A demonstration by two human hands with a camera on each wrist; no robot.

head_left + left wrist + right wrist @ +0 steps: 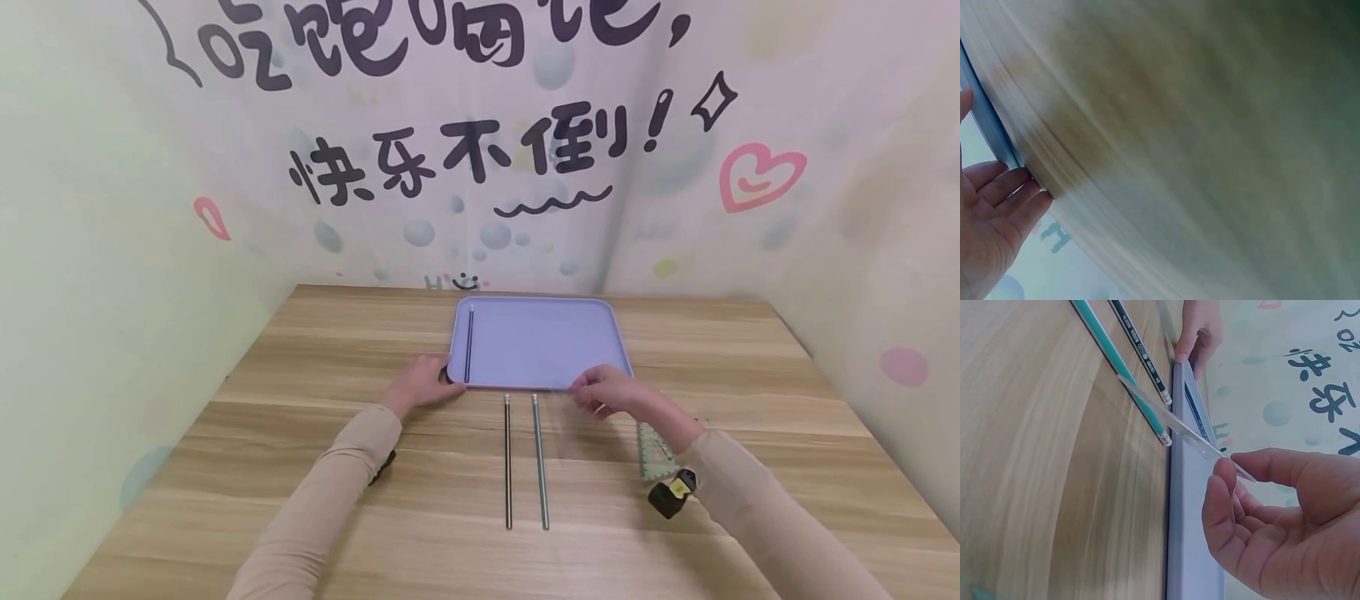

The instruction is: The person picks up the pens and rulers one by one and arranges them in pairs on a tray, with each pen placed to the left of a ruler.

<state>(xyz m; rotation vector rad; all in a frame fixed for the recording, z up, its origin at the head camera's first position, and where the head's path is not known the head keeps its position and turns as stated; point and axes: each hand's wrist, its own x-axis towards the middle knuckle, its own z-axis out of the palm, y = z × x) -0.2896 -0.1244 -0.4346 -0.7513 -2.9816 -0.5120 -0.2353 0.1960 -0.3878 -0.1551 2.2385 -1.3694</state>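
Observation:
At the front left corner of the lavender tray (540, 342), my left hand (422, 382) grips the rim, thumb along the front and fingers at the left side. A black pencil (469, 343) lies in the tray along its left side. Over the tray's front right edge, my right hand (609, 392) pinches a thin clear plastic piece (1175, 425) between thumb and fingers. That piece looks tilted and nearly edge-on in the right wrist view, so its full shape is unclear. In front of the tray lie another black pencil (507, 462) and a teal pencil (541, 462), side by side.
A greenish clear set square (654, 457) lies on the wooden table (420, 525), partly hidden under my right forearm. Behind the table hangs a printed wall cloth (420, 242) with lettering. Pale side walls stand to the left and right.

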